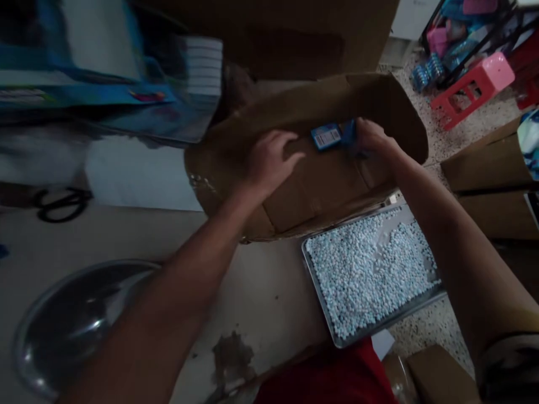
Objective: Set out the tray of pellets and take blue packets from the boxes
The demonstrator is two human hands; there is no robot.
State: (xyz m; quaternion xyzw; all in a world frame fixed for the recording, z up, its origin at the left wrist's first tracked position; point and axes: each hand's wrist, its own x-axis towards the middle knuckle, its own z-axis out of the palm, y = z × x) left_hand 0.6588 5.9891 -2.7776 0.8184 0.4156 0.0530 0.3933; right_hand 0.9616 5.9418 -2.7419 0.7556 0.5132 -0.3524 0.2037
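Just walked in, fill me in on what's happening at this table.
A person is reaching into an open cardboard box lying on its side on the table. The right hand grips a small blue packet inside the box, while the left hand rests flat on the box's inner flap. Beside the box, a metal tray holds small pale blue-white pellets. A metal bowl sits at the near left, and scissors lie farther back.

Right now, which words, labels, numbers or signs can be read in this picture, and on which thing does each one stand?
None can be read.
Small blue packet in the cardboard box, by the right hand: a white label with print, too small and blurred.
Blue printed packs on the left: blurred by motion, no words legible.
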